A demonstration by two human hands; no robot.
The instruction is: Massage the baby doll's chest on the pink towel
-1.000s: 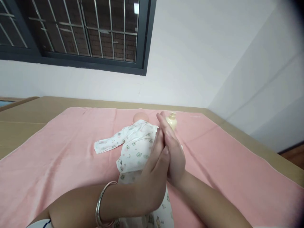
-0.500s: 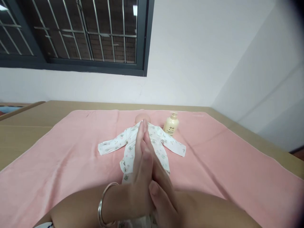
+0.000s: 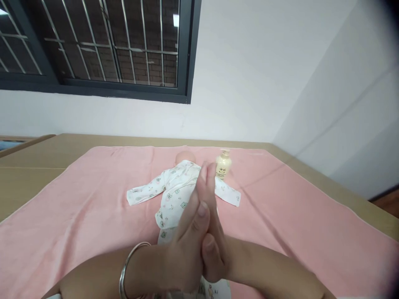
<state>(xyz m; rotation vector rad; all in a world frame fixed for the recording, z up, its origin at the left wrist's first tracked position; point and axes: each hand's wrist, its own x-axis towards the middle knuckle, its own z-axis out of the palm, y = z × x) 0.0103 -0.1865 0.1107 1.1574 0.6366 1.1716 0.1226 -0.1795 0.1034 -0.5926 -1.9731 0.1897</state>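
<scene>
My left hand (image 3: pixel 188 245), with a silver bangle (image 3: pixel 124 270) on its wrist, is pressed palm to palm against my right hand (image 3: pixel 216 232). The fingers of both hands are stretched out, pointing up and away from me, with nothing visible between the palms. Beyond and below them a baby doll in a white printed outfit (image 3: pixel 174 199) lies on a pink blanket (image 3: pixel 109 216). Its round bald head (image 3: pixel 185 157) is at the far end and its sleeves spread flat to both sides. My hands and forearms hide much of its body.
A cream pump bottle (image 3: pixel 223 165) stands upright on the blanket, right of the doll's head. The blanket covers a wooden surface (image 3: pixel 40 166) against a white wall (image 3: pixel 237 83). A barred window (image 3: pixel 124 50) is at upper left.
My joined hands have shifted a little to the right, uncovering more of the outfit's left side and covering its right side. The palms stay together. The view has shifted slightly.
</scene>
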